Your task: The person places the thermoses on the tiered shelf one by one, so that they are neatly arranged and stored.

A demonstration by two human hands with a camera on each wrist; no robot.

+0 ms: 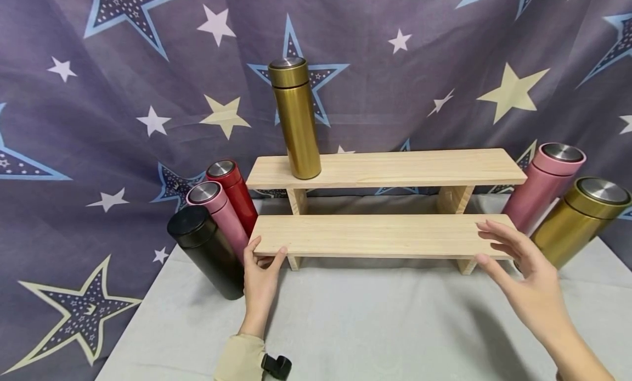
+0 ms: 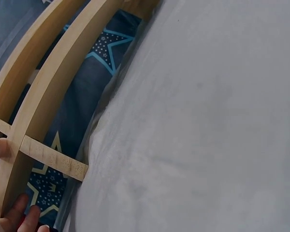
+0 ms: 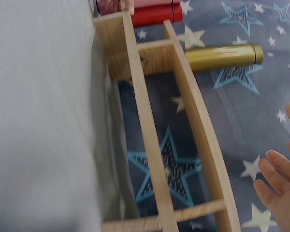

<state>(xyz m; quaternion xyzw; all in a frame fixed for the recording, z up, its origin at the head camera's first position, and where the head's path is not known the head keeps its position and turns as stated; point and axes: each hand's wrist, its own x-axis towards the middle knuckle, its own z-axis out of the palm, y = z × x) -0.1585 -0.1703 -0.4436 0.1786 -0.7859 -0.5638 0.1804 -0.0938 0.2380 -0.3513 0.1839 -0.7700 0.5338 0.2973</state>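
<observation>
1. The pale, natural-wood two-tier shelf (image 1: pixel 380 235) is standing at the centre of the frame, its long axis running left to right.
2. The left hand (image 1: pixel 260 282) is gripping the lower board's left front corner, at centre-left: the thumb is lying against the front edge and fingers are wrapping round the end and underneath.
3. The right hand (image 1: pixel 530 276) is hovering by the lower board's right front corner, at centre-right; its fingers are bending gently, thumb spread well apart, and it is holding nothing. The right wrist view is showing a gap to the wood.
4. Key relation (judgement): the board is extending rightward from the left hand's grip along its long axis; the right hand is being the nearer one to the free end.
5. A gold metallic cylindrical bottle (image 1: pixel 299 123) is standing on the upper board's left part, upper centre.
6. At centre-left, a black cylindrical bottle (image 1: pixel 212 255), a pink steel-topped bottle (image 1: pixel 224 216) and a red steel-topped bottle (image 1: pixel 237 194) are standing beside the shelf.
7. At the right, a second pink bottle (image 1: pixel 540 183) and a wider gold bottle (image 1: pixel 573 222) are standing near the right hand.
8. A pale grey cloth (image 1: pixel 370 326) is covering the table; a purple-grey star-print curtain (image 1: pixel 375 112) is hanging behind.
</observation>
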